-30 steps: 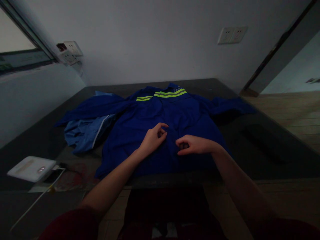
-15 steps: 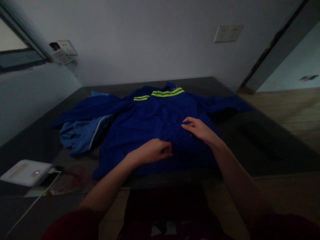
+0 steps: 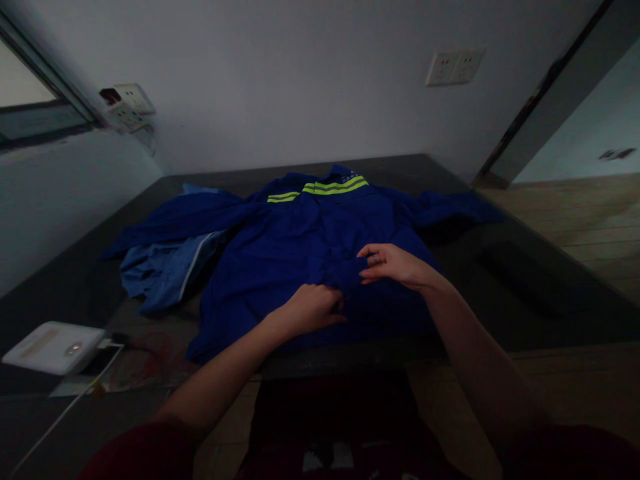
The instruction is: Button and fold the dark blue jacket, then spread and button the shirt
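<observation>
Two bare hands over the lower middle of a dark-blue jacket [image 3: 260, 260]. Left hand [image 3: 313, 308] curled at the cloth; right hand [image 3: 393, 265] just beyond it, fingers bent, thumb and fingertips apart. Can't tell if either grips fabric; fingertips too dark. Jacket lies on a dark table [image 3: 590, 320], collar toward the wall [image 3: 300, 100], hem toward the person. Progress, as judged: body spread out, sleeves out to both sides, neither folded in; middle under the hands rumpled, can't tell whether the front is fastened. Around: lighter-blue garment [image 3: 157, 267] partly under the left-side sleeve, likeliest obstruction. White device [image 3: 55, 347] with a cable [image 3: 65, 410] near the hem's left corner, apart from it. Dark flat object [image 3: 523, 277] right of the jacket, unclear what. Dim light hampers reading detail.
</observation>
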`<state>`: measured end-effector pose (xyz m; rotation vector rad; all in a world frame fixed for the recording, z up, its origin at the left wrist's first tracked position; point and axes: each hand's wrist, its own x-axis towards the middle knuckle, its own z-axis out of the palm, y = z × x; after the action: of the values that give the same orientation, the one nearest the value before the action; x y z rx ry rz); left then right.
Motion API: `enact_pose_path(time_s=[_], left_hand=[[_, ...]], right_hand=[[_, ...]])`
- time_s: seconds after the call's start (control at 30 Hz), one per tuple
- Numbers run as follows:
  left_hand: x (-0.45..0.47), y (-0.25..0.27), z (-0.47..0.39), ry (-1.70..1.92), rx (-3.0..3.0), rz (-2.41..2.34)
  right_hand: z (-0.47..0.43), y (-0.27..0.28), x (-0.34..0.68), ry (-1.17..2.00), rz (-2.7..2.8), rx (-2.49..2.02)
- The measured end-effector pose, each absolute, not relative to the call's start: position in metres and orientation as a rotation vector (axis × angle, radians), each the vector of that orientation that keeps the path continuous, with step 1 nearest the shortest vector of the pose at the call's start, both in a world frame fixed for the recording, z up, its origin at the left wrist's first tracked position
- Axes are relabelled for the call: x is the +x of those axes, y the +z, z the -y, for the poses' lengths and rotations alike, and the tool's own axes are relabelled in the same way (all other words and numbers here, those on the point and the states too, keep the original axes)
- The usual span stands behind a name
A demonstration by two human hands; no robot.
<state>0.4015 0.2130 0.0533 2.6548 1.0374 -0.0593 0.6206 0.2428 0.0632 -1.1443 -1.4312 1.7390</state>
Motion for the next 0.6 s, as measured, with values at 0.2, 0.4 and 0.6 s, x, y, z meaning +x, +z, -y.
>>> enact_pose_path(time_s=[0.2, 0.4, 0.6], left_hand=[[0.401, 0.050, -0.213, 0.042, 2.586, -0.998], [0.401, 0.060, -0.214, 0.184, 2.425, -1.007], [0.402, 0.072, -0.213, 0.465, 2.299, -0.999]], right_hand=[[-0.244, 0.063, 0.620, 1.675, 1.573, -1.157], [-0.241, 0.062, 0.611, 1.456, 1.658, -1.169], [-0.238, 0.071, 0.610, 1.388, 1.399, -1.221]])
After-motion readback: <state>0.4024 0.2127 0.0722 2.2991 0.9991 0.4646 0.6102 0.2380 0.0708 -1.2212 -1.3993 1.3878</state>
